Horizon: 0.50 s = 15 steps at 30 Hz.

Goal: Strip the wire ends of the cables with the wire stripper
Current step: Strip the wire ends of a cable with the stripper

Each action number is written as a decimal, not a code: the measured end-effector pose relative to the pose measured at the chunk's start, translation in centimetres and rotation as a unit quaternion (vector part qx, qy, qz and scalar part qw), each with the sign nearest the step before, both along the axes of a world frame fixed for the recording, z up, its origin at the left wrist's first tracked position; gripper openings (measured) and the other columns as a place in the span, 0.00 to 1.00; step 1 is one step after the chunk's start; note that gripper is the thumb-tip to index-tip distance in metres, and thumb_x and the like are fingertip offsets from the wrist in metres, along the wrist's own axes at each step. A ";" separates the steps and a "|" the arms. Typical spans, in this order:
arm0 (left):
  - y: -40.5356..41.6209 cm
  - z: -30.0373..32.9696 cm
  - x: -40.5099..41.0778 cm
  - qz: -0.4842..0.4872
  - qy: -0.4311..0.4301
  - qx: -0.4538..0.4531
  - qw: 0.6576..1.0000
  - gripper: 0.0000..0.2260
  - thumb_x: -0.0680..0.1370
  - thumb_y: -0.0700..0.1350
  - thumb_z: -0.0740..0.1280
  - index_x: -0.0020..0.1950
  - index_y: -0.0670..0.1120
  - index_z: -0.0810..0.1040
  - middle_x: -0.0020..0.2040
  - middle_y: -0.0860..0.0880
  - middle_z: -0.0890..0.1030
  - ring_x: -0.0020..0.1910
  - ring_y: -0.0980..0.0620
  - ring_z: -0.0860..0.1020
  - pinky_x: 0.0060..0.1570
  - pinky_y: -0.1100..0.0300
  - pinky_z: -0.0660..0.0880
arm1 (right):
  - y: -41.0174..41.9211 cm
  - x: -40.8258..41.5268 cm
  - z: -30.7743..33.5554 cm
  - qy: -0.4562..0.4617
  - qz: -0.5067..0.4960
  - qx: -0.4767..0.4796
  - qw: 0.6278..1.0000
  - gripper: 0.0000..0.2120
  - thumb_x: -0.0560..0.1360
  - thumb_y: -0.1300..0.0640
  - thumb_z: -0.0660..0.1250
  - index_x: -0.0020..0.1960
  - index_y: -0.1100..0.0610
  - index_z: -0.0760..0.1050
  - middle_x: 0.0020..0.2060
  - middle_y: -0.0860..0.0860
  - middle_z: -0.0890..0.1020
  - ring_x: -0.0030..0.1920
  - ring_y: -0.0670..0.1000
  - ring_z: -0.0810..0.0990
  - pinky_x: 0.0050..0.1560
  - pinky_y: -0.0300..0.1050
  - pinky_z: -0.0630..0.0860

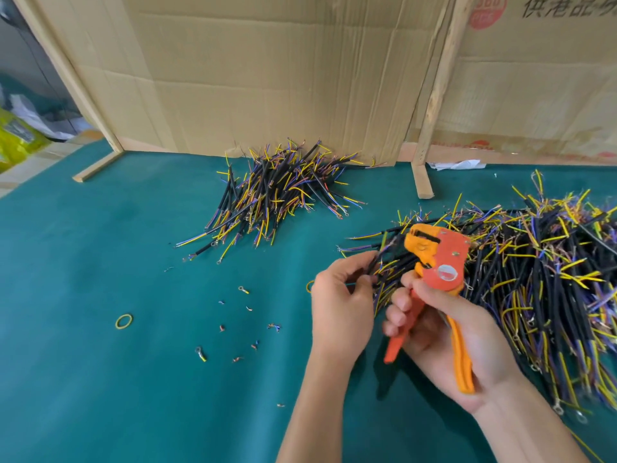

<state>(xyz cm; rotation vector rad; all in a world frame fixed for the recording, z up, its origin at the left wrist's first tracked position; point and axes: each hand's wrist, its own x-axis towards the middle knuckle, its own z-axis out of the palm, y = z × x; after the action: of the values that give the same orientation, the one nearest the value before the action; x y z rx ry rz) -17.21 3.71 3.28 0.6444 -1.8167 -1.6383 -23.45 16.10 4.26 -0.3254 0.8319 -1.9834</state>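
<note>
- Across the green surface, everything is lying sorted by stage, which looks deliberate: one place to draw from, one to drop into, and the working space between.
- Along the right edge, the big pile of cables is sprawling within easy reach of both hands, probably the stock waiting to be stripped.
- Against the cardboard wall, the smaller pile is sitting well apart from the big one, likely the finished cables, though the ends are too small to confirm.
- Near the big pile, the right hand is holding the orange wire stripper head-up, its grip wrapped around both handles; the handles are standing spread, so the squeeze seems not yet made.
- Just beside it, the left hand is pinching one cable with its fingertips, a closed grip, angling the thin end up toward the stripper's head, apparently to feed it in.
- Whether the wire end is already sitting between the blades cannot be told.
- Under and left of the hands, scraps of cut insulation and a yellow rubber band are lying scattered.
</note>
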 end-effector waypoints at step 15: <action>-17.6 3.5 4.1 0.247 -0.342 -0.291 0.859 0.14 0.75 0.39 0.65 0.58 0.45 0.82 0.56 0.40 0.82 0.57 0.37 0.78 0.55 0.50 0.75 | -0.6 0.8 -0.3 -0.011 0.068 0.010 0.998 0.25 0.60 0.61 0.84 0.54 0.62 0.80 0.43 0.63 0.78 0.42 0.63 0.80 0.46 0.57 0.81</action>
<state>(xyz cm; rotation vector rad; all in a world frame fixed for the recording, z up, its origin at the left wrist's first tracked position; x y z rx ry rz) -13.16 -13.86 6.80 1.3674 -2.2101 -0.4725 -22.63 15.45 3.95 -0.3385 0.7950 -1.8471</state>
